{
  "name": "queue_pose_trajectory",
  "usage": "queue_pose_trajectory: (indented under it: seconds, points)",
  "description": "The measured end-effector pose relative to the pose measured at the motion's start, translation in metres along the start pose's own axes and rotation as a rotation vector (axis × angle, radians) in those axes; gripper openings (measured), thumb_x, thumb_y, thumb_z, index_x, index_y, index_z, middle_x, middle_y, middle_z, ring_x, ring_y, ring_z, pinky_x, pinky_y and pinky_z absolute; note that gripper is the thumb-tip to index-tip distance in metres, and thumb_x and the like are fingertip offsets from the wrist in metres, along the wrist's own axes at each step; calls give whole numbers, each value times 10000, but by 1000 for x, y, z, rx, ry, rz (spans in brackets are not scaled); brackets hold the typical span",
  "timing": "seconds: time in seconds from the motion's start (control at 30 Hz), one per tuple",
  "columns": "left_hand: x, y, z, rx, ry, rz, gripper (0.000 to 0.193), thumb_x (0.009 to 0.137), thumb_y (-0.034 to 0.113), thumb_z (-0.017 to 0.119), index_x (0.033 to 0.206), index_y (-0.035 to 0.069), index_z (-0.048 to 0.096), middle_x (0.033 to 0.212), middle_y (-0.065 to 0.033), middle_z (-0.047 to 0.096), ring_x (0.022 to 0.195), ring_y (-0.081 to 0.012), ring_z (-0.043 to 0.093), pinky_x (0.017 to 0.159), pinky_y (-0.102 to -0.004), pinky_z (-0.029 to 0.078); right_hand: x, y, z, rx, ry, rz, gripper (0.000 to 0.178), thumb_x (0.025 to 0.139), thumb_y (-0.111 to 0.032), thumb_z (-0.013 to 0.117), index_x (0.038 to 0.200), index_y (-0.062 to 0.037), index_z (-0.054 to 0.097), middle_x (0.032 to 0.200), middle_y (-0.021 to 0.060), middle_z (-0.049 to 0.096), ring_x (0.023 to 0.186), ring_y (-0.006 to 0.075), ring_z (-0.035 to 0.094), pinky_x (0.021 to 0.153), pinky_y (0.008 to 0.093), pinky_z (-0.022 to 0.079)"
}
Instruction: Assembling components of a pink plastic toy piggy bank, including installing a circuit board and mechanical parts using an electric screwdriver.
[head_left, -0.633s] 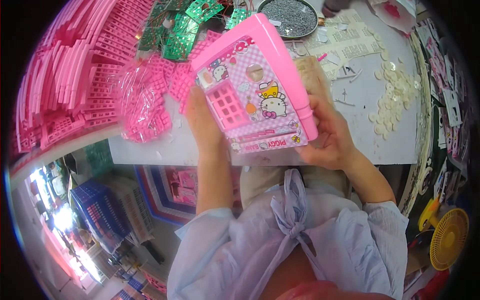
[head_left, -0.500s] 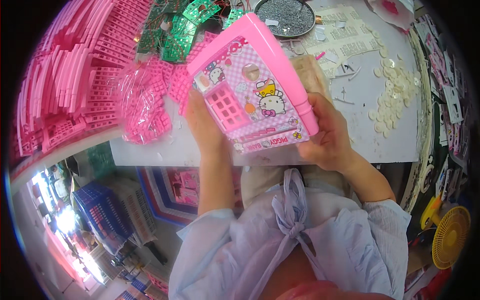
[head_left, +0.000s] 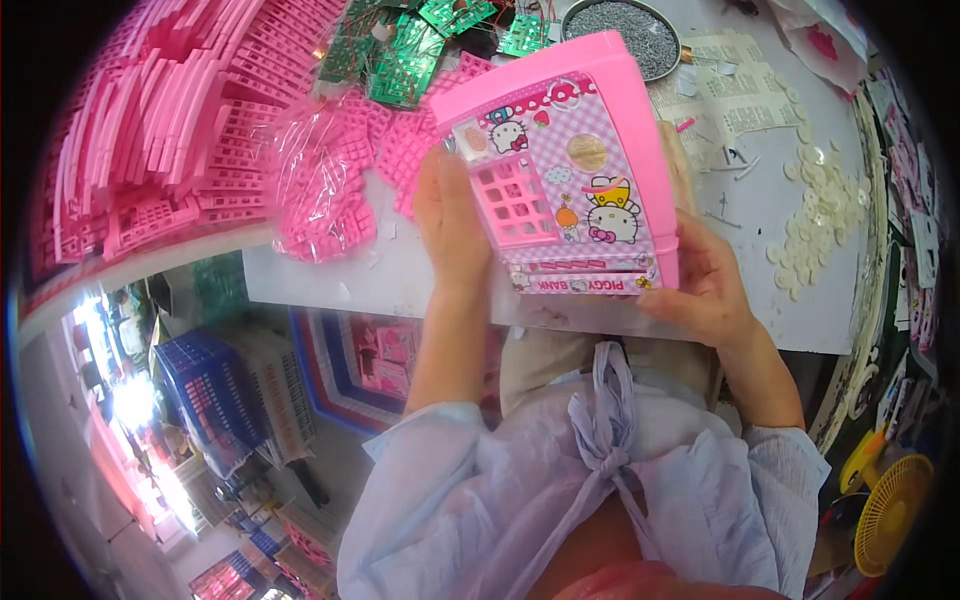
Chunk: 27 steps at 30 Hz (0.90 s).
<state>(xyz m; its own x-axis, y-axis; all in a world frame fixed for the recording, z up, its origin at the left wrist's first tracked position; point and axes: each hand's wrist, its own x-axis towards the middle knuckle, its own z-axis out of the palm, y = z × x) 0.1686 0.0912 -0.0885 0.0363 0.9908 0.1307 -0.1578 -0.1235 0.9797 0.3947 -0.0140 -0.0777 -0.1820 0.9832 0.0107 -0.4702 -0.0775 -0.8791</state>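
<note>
Your left hand (head_left: 452,215) and right hand (head_left: 708,288), part-closed, grip opposite sides of the pink case (head_left: 560,180) above the near edge of the white table (head_left: 385,280), likely so its printed face meets your eyes.

Yellow fan (head_left: 893,515) at right, blue crate (head_left: 212,385) lower left

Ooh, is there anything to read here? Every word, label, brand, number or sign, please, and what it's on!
Pink box: bold pink lettering along its near edge, large enough to read, though I won't copy its wording here.
Just above that lettering: smaller marks on a narrow strip, too small to read.
Printed paper on the table: rows of tiny print, too small to read.
</note>
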Motion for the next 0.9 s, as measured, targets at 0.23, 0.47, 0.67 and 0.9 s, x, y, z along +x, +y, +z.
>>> queue_pose_trajectory:
  seconds: [0.23, 0.47, 0.67, 0.9]
  points:
    - [-28, -4, 12, -15, 83, -279, 546, 1103, 461, 330, 1318, 5, 539, 1173, -103, 651, 1050, -190, 643, 896, -354, 533, 9, -3, -7, -670, -45, -210, 497, 917, -63, 689, 1360, 57, 497, 1205, 98, 639, 1136, 173, 615, 937, 326, 531]
    - [-33, -9, 11, -5, 84, -72, 435, 1109, 327, 355, 1179, -10, 621, 1048, -86, 687, 954, -160, 646, 829, -328, 521, 4, 10, 20, -104, 94, -113, 467, 965, -68, 641, 1374, 71, 465, 1245, 110, 611, 1153, 171, 596, 995, 322, 494]
    - [-20, -42, -22, 461, -71, 153, 323, 1052, 250, 469, 1203, 11, 626, 989, -38, 676, 840, -148, 623, 746, -331, 504, -5, 17, 3, -109, 85, -160, 549, 953, -61, 660, 1436, 55, 427, 1324, 117, 591, 1187, 183, 586, 1015, 339, 488]
    - [25, 22, -15, 279, -379, 238, 253, 914, 148, 640, 1141, 39, 672, 999, -72, 725, 868, -258, 689, 866, -364, 492, 19, -19, -45, -472, 32, 4, 454, 902, -60, 705, 1339, -20, 587, 1316, 99, 623, 1157, 171, 608, 967, 325, 504]
